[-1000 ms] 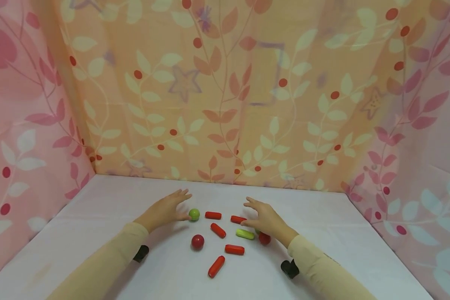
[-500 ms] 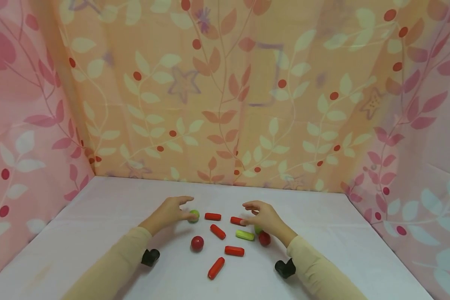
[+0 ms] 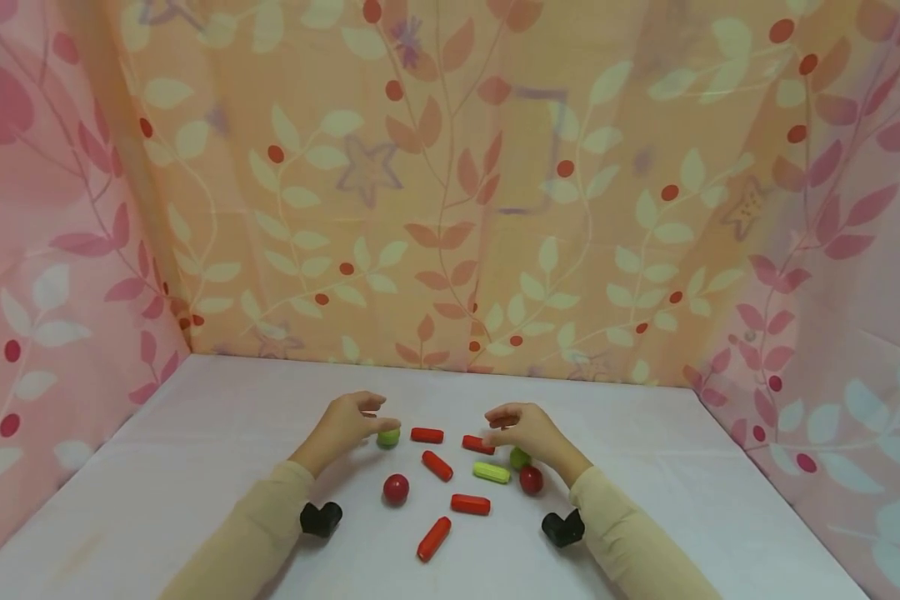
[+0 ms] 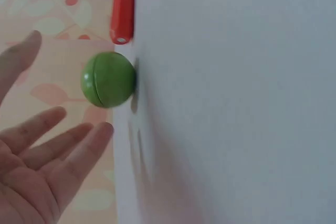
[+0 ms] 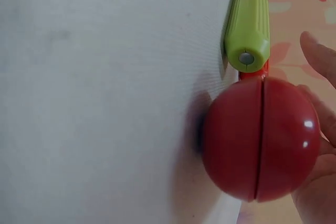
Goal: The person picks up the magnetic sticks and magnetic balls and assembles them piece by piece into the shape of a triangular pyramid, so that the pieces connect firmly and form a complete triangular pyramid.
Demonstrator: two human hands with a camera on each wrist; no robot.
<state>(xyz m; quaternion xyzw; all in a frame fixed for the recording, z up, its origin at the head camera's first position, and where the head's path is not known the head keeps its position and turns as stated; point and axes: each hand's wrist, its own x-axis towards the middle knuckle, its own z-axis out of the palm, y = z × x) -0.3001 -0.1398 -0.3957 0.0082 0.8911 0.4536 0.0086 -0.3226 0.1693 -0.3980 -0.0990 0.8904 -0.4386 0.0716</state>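
My left hand (image 3: 345,427) hovers over a green ball (image 3: 388,438) at the left of the group, fingers loosely bent and thumb above it. In the left wrist view that grooved ball (image 4: 107,80) stands apart from the fingertips (image 4: 105,131). My right hand (image 3: 534,432) is above a second green ball (image 3: 521,458), partly hidden by it, and its thumb overlaps a red stick (image 3: 477,444). Below that hand lies a red ball (image 3: 531,480), large in the right wrist view. Neither hand holds anything. A light green ridged stick (image 3: 491,472) lies beside the right hand.
Several more red sticks (image 3: 470,504) and another red ball (image 3: 396,489) lie loose on the white tabletop (image 3: 135,467). Patterned cloth (image 3: 450,183) closes off the back and both sides. Black wrist mounts (image 3: 321,519) hang under the sleeves.
The left hand has come slightly right and its spread fingers have bent, with the thumb now over the green ball. The right hand's fingers have drawn down a little; the objects stay put.
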